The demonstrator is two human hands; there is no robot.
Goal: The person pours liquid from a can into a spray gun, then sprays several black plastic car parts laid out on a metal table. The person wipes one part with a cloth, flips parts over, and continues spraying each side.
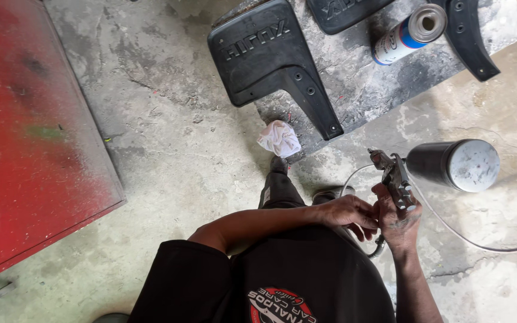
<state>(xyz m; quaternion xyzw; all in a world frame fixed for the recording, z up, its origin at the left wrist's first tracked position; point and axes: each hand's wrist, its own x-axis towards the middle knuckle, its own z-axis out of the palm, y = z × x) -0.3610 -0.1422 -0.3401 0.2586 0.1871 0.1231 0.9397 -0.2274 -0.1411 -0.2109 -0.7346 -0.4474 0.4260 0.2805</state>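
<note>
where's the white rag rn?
Head view, centre, upper half: the crumpled white rag lies on the concrete floor at the board's lower edge, just below the nearest black mud flap.

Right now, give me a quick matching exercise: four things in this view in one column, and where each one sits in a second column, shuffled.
Things:
1. spray gun
2. white rag
3. spray can
4. red panel

Places:
A. lying on the grey board beside the black mud flaps
B. held in the right hand, with the left hand touching it
C. along the left edge of the view
D. crumpled on the concrete floor by the board's corner

Pairs: 1-B, 2-D, 3-A, 4-C
</note>
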